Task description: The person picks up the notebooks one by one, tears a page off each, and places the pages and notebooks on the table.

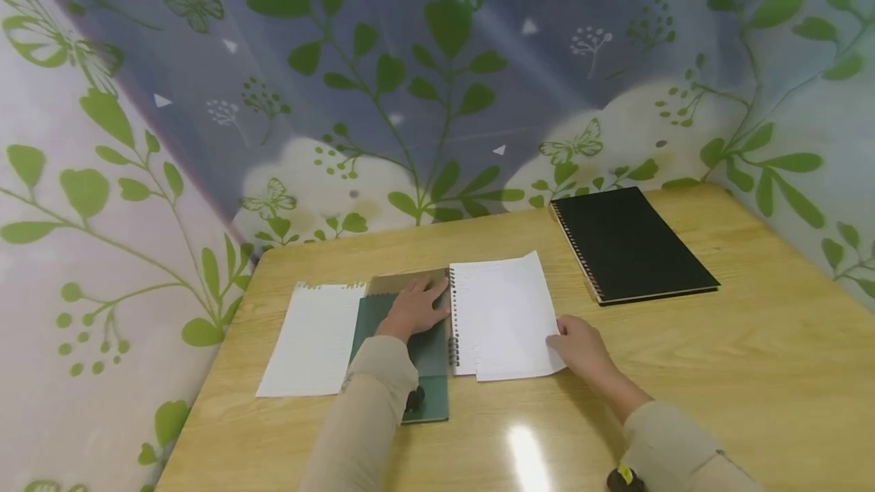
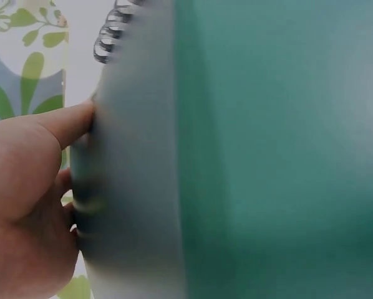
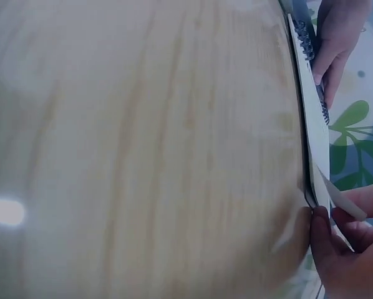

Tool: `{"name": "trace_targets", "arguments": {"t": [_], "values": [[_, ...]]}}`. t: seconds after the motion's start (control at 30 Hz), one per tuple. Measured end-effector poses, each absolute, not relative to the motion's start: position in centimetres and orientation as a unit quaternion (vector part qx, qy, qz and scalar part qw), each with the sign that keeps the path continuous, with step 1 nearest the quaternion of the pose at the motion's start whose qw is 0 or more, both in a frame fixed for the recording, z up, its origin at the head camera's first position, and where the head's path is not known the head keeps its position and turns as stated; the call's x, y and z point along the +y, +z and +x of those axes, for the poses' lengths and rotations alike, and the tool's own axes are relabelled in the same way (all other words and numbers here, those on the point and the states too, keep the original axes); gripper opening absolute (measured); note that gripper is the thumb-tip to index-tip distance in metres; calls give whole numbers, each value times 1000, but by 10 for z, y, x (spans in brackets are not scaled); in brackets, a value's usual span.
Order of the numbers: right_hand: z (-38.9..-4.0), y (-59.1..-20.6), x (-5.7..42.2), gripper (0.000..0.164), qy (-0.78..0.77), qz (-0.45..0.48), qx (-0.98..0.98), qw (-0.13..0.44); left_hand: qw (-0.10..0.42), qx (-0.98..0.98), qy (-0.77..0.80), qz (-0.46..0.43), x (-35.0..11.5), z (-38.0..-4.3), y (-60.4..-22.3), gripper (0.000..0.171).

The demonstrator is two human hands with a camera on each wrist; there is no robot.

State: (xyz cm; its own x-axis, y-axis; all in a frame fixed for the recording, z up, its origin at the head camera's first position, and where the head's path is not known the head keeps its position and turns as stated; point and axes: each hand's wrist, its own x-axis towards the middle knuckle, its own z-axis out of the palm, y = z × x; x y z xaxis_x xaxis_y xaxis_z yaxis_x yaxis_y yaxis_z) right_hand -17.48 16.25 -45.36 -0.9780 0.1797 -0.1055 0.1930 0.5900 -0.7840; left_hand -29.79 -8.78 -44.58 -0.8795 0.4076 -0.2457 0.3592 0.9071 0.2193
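A spiral notebook lies spread on the table, its white lined page [image 1: 506,317] to the right of the black coil [image 1: 454,355] and its green cover [image 1: 432,399] to the left. My left hand [image 1: 418,308] rests on the cover side, fingers spread toward the coil. In the left wrist view, the thumb of that hand [image 2: 24,205] touches the cover's edge near the coil. My right hand [image 1: 584,348] pinches the page's right edge between thumb and fingers. The right wrist view shows a paper edge [image 3: 341,198] lifted at that hand [image 3: 355,252].
A loose white lined sheet [image 1: 314,344] with a ragged torn top edge lies left of the notebook. A black spiral notebook [image 1: 636,245] is at the back right of the wooden table [image 1: 738,370]. A leaf-patterned curtain [image 1: 383,120] stands behind the table.
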Motion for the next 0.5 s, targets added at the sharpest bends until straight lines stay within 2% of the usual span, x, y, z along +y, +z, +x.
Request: {"name": "trace_targets", "arguments": {"t": [0.27, 0.4, 0.5], "values": [[-182, -447, 162, 12, -383, 75, 920, -33, 135, 962, 134, 196, -95, -296, -447, 65], [-181, -449, 164, 21, -383, 91, 918, -43, 104, 968, 146, 178, -96, -289, -444, 61], [-181, -452, 167, 24, -395, 101, 912, -49, 65, 977, 154, 131, -103, -278, -436, 63]]}}
